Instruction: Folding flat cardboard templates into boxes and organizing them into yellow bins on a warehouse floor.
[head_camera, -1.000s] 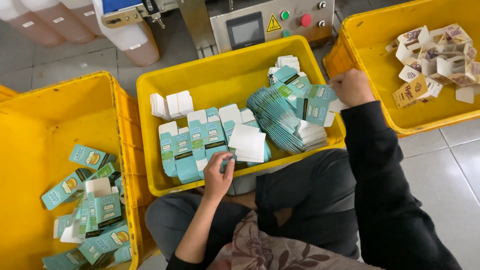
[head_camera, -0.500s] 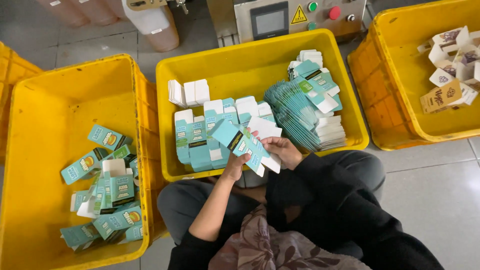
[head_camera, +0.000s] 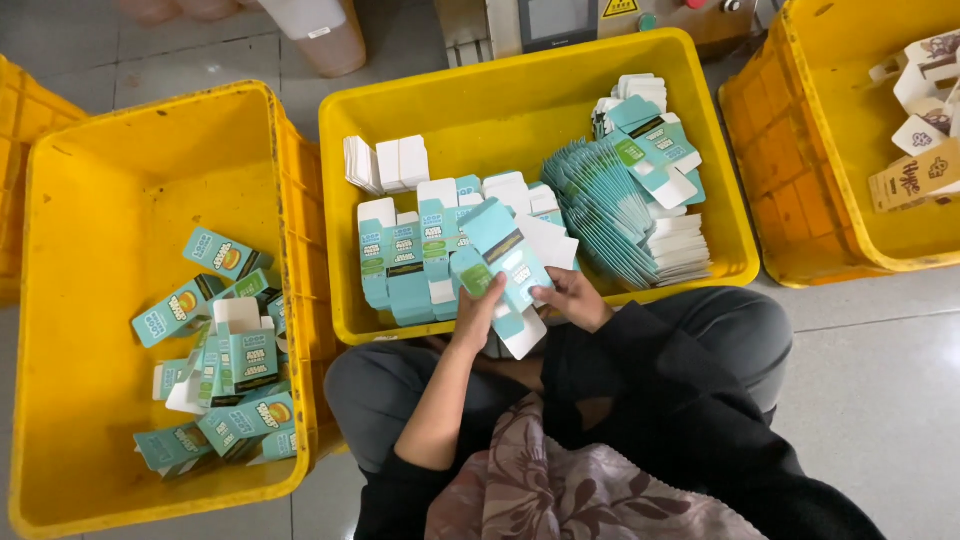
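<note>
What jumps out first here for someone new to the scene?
Three big yellow crates: the middle crate holds rows and a fanned stack of flat teal cartons, and the left crate holds a loose pile of folded-up teal boxes. At centre, the left hand and right hand both hold one teal carton.

Steel machine, brown cartons, tiled floor

We see flat teal-and-white cardboard cartons fanned at the middle yellow crate's right edge, folded teal boxes near the left crate's right wall, 1 teal carton held above the middle crate's near edge.
</note>
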